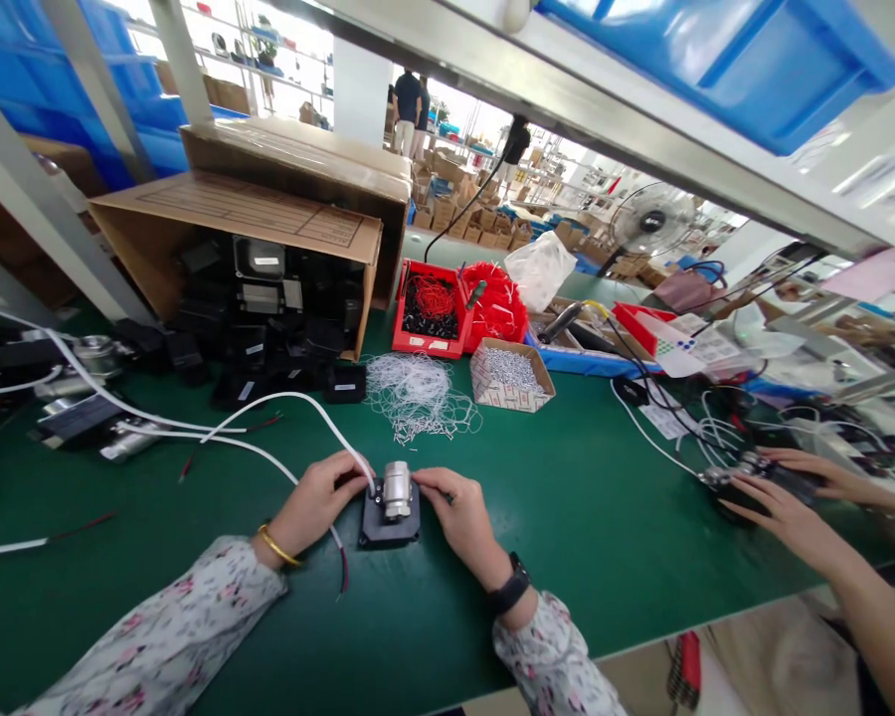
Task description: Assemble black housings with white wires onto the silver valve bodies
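The black box lies on the green table, with the metal fitting on top and the white cable rising from its left corner. The left hand and right hand are half closed, fingertips at its two sides; I cannot tell if they grip. The step seems to be positioning the box. Turning it would call for even hold, cable free.
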`<state>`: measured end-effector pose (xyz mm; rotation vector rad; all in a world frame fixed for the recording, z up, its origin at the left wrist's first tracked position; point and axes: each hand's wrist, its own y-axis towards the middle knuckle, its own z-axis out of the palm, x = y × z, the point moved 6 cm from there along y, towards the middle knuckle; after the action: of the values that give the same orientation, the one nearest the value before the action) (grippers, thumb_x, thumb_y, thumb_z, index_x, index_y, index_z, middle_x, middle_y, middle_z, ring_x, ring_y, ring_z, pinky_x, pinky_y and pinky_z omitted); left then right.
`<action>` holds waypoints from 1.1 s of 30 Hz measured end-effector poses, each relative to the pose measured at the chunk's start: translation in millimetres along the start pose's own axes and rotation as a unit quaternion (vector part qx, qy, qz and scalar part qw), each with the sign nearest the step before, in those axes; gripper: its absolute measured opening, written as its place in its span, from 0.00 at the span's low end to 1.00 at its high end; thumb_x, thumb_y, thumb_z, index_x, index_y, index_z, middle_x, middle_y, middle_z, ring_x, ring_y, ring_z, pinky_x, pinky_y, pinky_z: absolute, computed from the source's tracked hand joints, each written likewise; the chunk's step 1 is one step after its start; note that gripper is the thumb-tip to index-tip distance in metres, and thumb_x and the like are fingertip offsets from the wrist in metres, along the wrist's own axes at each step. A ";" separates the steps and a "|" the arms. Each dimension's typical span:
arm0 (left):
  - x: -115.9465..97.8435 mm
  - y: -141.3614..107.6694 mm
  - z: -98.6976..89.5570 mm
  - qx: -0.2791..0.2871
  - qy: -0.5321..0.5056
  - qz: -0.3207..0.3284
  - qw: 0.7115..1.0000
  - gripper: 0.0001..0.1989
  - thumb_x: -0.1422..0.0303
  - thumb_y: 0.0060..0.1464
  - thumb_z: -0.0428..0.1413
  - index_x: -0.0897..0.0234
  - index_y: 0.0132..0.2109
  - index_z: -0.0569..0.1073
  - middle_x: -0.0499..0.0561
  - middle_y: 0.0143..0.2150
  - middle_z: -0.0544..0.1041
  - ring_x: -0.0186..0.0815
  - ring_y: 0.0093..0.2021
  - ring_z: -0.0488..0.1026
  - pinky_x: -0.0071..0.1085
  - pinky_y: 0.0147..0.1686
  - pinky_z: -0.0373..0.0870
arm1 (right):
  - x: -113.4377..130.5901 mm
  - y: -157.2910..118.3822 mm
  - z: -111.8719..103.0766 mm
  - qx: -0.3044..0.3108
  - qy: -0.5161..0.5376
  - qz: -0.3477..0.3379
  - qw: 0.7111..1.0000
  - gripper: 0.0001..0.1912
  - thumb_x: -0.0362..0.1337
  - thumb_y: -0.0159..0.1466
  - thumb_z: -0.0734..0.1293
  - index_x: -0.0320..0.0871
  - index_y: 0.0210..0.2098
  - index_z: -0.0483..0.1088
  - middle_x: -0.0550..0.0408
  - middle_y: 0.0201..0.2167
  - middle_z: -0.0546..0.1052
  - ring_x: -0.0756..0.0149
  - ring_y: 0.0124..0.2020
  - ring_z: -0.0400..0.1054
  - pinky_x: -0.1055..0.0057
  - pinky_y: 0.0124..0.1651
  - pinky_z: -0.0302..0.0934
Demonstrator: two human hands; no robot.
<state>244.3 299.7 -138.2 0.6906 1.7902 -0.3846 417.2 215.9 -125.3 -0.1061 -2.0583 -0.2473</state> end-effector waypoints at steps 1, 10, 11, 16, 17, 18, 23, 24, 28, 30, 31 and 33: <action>-3.3 -0.9 -2.3 0.012 0.014 0.019 1.000 0.09 0.65 0.54 0.50 0.63 0.33 0.74 0.51 0.35 0.75 0.36 0.37 0.72 0.31 0.40 0.68 | -2.2 1.8 -1.2 0.008 -0.005 0.005 1.000 0.09 0.32 0.60 0.64 0.46 0.35 0.76 0.55 0.36 0.78 0.65 0.39 0.72 0.70 0.45 0.64; 0.5 23.2 -10.6 0.012 0.243 0.005 0.970 0.13 0.67 0.59 0.46 0.62 0.43 0.74 0.52 0.43 0.76 0.37 0.43 0.71 0.33 0.45 0.67 | -30.4 62.9 9.6 -0.026 -0.132 0.070 0.988 0.08 0.26 0.51 0.70 0.44 0.28 0.70 0.59 0.24 0.70 0.67 0.27 0.65 0.72 0.34 0.57; 3.2 34.1 -7.6 -0.004 0.260 -0.012 0.965 0.11 0.68 0.58 0.47 0.64 0.40 0.74 0.53 0.39 0.76 0.37 0.40 0.72 0.34 0.42 0.68 | -29.1 67.6 12.4 -0.026 -0.144 0.067 0.987 0.09 0.26 0.50 0.71 0.44 0.25 0.69 0.59 0.24 0.69 0.67 0.28 0.64 0.71 0.34 0.56; 10.7 79.7 19.4 0.003 0.328 -0.046 0.944 0.09 0.65 0.56 0.56 0.68 0.32 0.71 0.50 0.34 0.73 0.36 0.37 0.70 0.37 0.40 0.68 | -21.9 71.7 13.0 -0.026 -0.133 0.064 0.989 0.12 0.22 0.49 0.68 0.43 0.21 0.63 0.59 0.24 0.66 0.69 0.27 0.60 0.72 0.33 0.52; 11.7 83.0 23.5 0.009 0.337 -0.046 0.940 0.10 0.64 0.56 0.56 0.68 0.32 0.71 0.49 0.34 0.72 0.36 0.38 0.70 0.38 0.41 0.68 | -21.4 68.5 9.3 -0.032 -0.117 0.067 0.990 0.11 0.23 0.50 0.67 0.43 0.21 0.62 0.58 0.24 0.66 0.69 0.27 0.59 0.72 0.33 0.53; 12.6 84.3 26.4 0.015 0.344 -0.045 0.938 0.10 0.65 0.56 0.56 0.68 0.32 0.71 0.50 0.35 0.72 0.36 0.38 0.70 0.38 0.42 0.68 | -21.0 63.5 4.6 -0.040 -0.098 0.070 0.992 0.11 0.24 0.51 0.66 0.43 0.21 0.62 0.58 0.23 0.66 0.68 0.27 0.59 0.72 0.33 0.53; 16.1 75.2 26.2 0.015 0.362 -0.021 0.932 0.07 0.67 0.58 0.55 0.68 0.36 0.70 0.50 0.38 0.72 0.36 0.41 0.70 0.39 0.44 0.68 | -16.1 5.5 -16.7 -0.074 0.051 0.116 0.989 0.05 0.37 0.60 0.59 0.43 0.33 0.64 0.57 0.24 0.66 0.67 0.25 0.61 0.73 0.28 0.58; 16.4 73.0 24.1 0.011 0.363 -0.014 0.932 0.07 0.67 0.58 0.55 0.68 0.38 0.70 0.50 0.38 0.71 0.37 0.41 0.70 0.39 0.43 0.68 | -13.9 -10.4 -16.7 -0.077 0.078 0.125 0.986 0.08 0.40 0.61 0.58 0.42 0.35 0.64 0.56 0.25 0.66 0.67 0.25 0.62 0.73 0.27 0.59; 18.0 67.1 15.9 0.012 0.369 0.013 0.929 0.07 0.68 0.56 0.56 0.68 0.38 0.69 0.50 0.37 0.70 0.36 0.40 0.69 0.38 0.42 0.67 | -7.9 -63.0 2.1 -0.103 0.186 0.161 0.964 0.11 0.42 0.61 0.60 0.41 0.35 0.66 0.54 0.27 0.68 0.69 0.26 0.62 0.73 0.29 0.61; 19.0 65.5 13.0 0.022 0.374 0.025 0.927 0.06 0.68 0.56 0.56 0.68 0.35 0.69 0.49 0.36 0.70 0.36 0.39 0.68 0.38 0.42 0.67 | -7.2 -75.6 14.2 -0.138 0.202 0.165 0.955 0.11 0.43 0.60 0.62 0.42 0.36 0.66 0.55 0.28 0.68 0.68 0.27 0.63 0.73 0.31 0.61; 19.4 65.0 11.9 0.026 0.375 0.031 0.926 0.06 0.68 0.56 0.56 0.68 0.35 0.69 0.49 0.36 0.70 0.36 0.39 0.68 0.38 0.42 0.67 | -6.1 -78.4 18.3 -0.159 0.188 0.157 0.956 0.11 0.43 0.60 0.63 0.42 0.37 0.65 0.54 0.29 0.68 0.67 0.28 0.64 0.73 0.32 0.62; 20.2 64.7 10.7 0.033 0.378 0.040 0.925 0.06 0.68 0.56 0.56 0.68 0.36 0.69 0.49 0.37 0.70 0.36 0.39 0.69 0.37 0.42 0.67 | -0.3 -78.6 22.8 -0.183 0.119 0.117 0.969 0.08 0.41 0.61 0.62 0.43 0.36 0.64 0.53 0.30 0.69 0.65 0.31 0.65 0.71 0.35 0.63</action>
<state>288.8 349.0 -155.5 1.0506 2.4675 -0.1172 383.7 144.2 -146.4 -0.5186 -1.7235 -0.4663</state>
